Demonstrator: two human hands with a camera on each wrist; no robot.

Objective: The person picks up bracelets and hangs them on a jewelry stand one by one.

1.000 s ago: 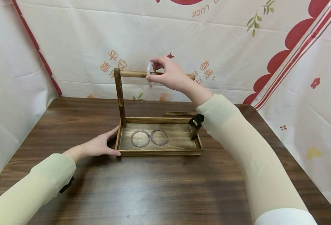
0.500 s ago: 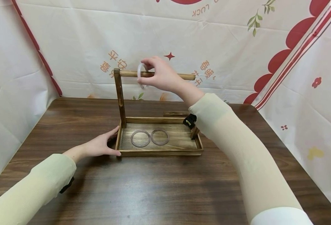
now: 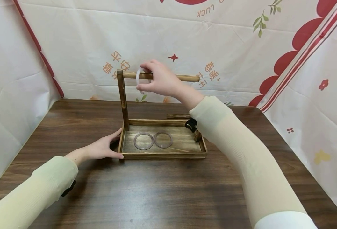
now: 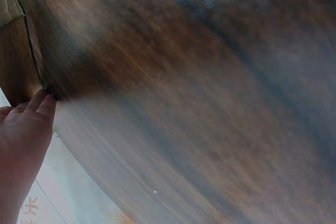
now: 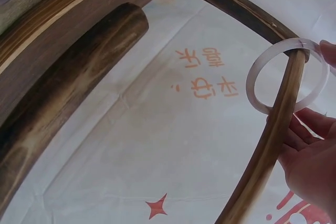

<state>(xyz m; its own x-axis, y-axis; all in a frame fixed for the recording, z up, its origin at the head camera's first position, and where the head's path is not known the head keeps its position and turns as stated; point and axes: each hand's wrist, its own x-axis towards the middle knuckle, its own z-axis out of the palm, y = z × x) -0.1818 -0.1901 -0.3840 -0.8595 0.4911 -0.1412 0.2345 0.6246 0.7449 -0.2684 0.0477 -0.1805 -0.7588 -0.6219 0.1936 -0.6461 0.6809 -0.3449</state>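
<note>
A pale translucent bangle [image 3: 138, 79] is pinched between thumb and fingers of my right hand [image 3: 162, 79]. The right wrist view shows the rack's round wooden bar [image 5: 283, 103] passing through that bangle, near the bar's joint with the upright post [image 3: 122, 98]. My left hand [image 3: 102, 148] lies against the left end of the wooden tray [image 3: 162, 156], its thumb at the front corner and its fingers along the side. Two purplish bangles, a left bangle [image 3: 134, 143] and a right bangle [image 3: 172, 140], lie flat side by side in the tray.
A wooden strip [image 3: 177, 116] lies on the brown table [image 3: 157, 190] behind the tray, partly hidden by the right sleeve. A short wooden stub [image 3: 197, 137] stands at the tray's right end. A printed white cloth [image 3: 94, 38] hangs behind the table.
My right hand has moved left along the bar with the pale bangle, nearer the upright post. My left hand and the two bangles in the tray have stayed put.
</note>
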